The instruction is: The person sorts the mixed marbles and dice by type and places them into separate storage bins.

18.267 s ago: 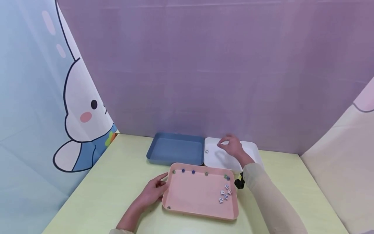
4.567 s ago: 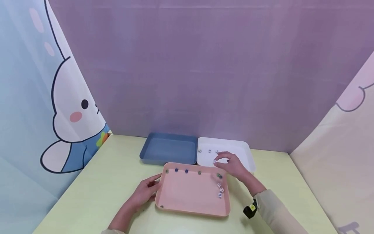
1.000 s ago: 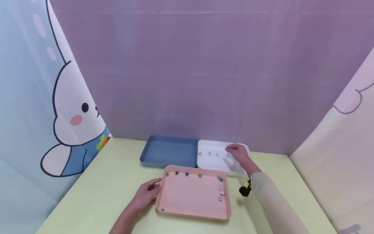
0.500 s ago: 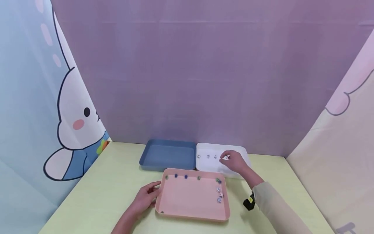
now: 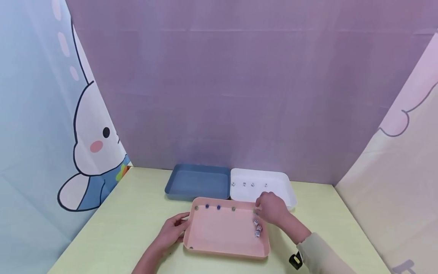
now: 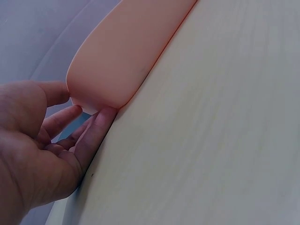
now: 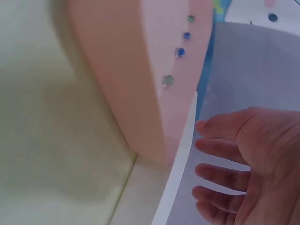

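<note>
Fingertips of my left hand (image 5: 171, 233) touch the left wall of the pink tray (image 5: 226, 253); the left wrist view shows them against the outside corner of the pink tray (image 6: 101, 79). Over that tray's back right corner hovers my right hand (image 5: 272, 209), partly covering a green marble (image 5: 254, 211). Its fingers (image 7: 218, 147) are spread loosely with nothing visible between them. Three dice (image 5: 259, 228) lie near the tray's right side. Along its back wall sit marbles, among them a blue one (image 5: 218, 207) and a green one (image 5: 233, 208).
Behind stands a white tray (image 5: 291, 194) holding several dice, its rightmost die (image 5: 265, 185) apart from the others. A blue tray (image 5: 202, 182) adjoins it on the left. A purple cloth (image 5: 219, 95) hangs behind the table, with printed cloths at both sides.
My right hand has come forward from the white tray to the pink tray's back right corner, uncovering the rightmost die. My left hand stays at the pink tray's left side.
</note>
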`<state>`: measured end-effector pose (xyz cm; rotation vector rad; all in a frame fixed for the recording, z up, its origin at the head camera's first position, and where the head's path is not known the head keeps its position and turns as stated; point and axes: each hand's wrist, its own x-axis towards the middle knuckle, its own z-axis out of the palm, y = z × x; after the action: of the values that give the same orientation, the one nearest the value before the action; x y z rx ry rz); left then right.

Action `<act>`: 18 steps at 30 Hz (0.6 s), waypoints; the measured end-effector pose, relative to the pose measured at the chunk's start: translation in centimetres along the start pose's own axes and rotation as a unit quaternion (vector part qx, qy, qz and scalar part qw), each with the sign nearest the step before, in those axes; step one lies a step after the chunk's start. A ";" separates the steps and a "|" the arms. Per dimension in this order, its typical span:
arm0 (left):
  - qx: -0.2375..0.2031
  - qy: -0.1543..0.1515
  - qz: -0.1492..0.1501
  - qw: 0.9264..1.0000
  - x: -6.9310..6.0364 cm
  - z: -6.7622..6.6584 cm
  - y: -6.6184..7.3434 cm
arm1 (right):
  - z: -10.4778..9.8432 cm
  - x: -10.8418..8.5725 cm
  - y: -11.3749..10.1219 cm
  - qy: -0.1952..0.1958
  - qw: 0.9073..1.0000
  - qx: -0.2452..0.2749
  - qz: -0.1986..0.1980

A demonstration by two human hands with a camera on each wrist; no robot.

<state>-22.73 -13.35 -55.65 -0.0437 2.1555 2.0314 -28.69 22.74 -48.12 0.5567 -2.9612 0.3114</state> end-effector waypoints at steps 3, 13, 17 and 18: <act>0.001 0.002 0.001 1.000 -0.1 0.2 -0.1 | 0.3 -0.6 -0.4 0.003 0.999 -0.029 -0.021; 0.002 0.004 -0.004 1.000 -0.1 0.0 -0.2 | 1.6 -0.8 -2.3 -0.061 0.995 -0.076 -0.025; 0.001 0.005 -0.001 1.000 0.0 0.1 -0.2 | 1.9 -0.7 -2.7 -0.064 0.993 -0.098 -0.023; 0.001 0.006 0.001 1.000 0.1 0.1 -0.1 | 2.0 -0.7 -2.7 -0.063 0.992 -0.107 -0.023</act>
<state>-22.77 -13.25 -55.73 -0.0531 2.1651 2.0357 -27.18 20.05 -49.64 0.6372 -3.0433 -0.0468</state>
